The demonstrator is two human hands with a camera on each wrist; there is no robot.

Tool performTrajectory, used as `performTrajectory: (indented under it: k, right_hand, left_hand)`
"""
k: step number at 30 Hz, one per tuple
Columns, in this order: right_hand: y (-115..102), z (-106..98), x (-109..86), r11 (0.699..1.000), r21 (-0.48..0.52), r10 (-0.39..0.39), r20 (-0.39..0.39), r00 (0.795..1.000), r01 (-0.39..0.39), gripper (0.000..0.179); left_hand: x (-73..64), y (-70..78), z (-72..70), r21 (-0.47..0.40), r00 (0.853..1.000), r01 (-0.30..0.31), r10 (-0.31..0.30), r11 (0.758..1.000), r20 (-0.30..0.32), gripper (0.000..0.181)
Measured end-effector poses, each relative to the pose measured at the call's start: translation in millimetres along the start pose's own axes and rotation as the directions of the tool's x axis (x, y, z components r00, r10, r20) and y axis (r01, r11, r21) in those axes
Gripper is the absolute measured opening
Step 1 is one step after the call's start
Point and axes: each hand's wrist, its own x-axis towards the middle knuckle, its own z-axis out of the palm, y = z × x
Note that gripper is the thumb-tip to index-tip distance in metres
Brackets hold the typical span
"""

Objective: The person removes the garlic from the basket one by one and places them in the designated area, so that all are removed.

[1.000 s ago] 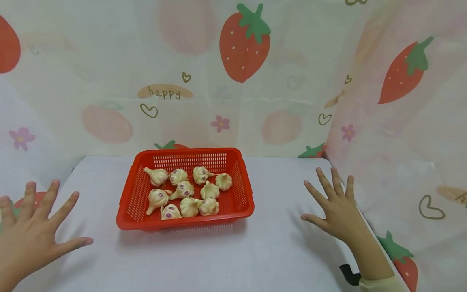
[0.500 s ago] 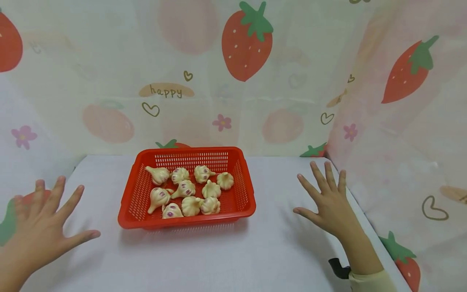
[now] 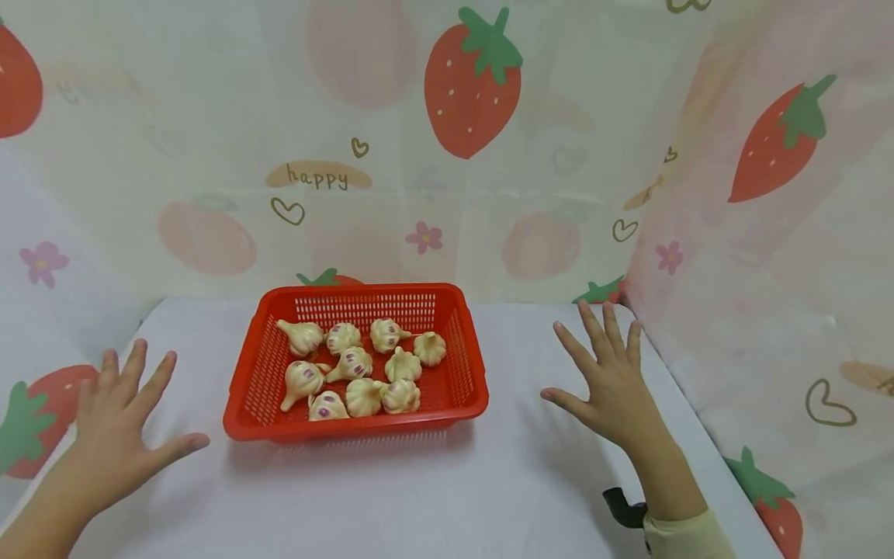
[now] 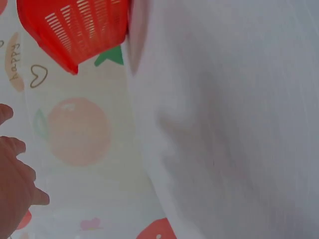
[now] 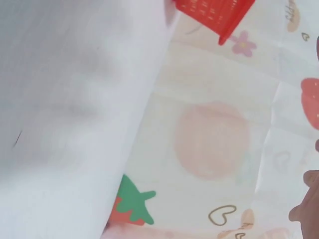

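A red plastic basket [image 3: 355, 428] with slotted walls stands at the back of the table, left of centre. In it lie several garlic bulbs [image 3: 363, 396], cream-coloured, some with purple marks. My left hand [image 3: 115, 439] hovers left of the basket, fingers spread and holding nothing. On the other side my right hand [image 3: 615, 392] is spread over the table, apart from the basket and likewise holding nothing. The left wrist view shows the basket's corner [image 4: 82, 30] at the top and the left hand's fingers [image 4: 15, 174] at the edge. In the right wrist view, the right hand [image 5: 310, 199] shows at the edge.
A white cloth covers the table [image 3: 419, 497]. Behind it hangs a curtain [image 3: 461, 186] printed with strawberries, and a similar curtain [image 3: 782, 310] runs along the right side. A black strap piece [image 3: 624, 508] sits by the right wrist, next to a pale sleeve [image 3: 687, 536].
Both hands have moved inward toward the basket, the left to the right and the right to the left. Their fingers have stayed spread. The basket and garlic have stayed put.
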Motion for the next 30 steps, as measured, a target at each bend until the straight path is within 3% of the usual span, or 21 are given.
performTrajectory:
  k: [12,18,23,30]
  right_hand:
    - [-25.4,9.4,24.3,0.987,0.162,0.033,-0.075,0.997,-0.02,0.088]
    - [-38.2,15.0,34.7,0.976,0.216,0.034,-0.054,0.998,-0.022,0.089]
    - [-52.7,18.5,45.6,0.962,0.273,0.034,-0.039,0.999,-0.022,0.096]
    - [-71.5,26.2,61.4,0.941,0.337,0.027,-0.034,0.999,-0.014,0.095]
  left_hand:
    - [14.9,18.9,5.9,-0.217,0.999,0.025,-0.019,0.976,0.03,0.121]
    - [18.9,31.5,13.9,-0.31,0.996,0.082,-0.066,0.947,0.064,0.119]
    - [20.2,39.1,20.1,-0.35,0.986,0.158,-0.131,0.923,0.102,0.115]
    - [21.2,44.0,30.7,-0.403,0.984,0.164,-0.123,0.901,0.126,0.114]
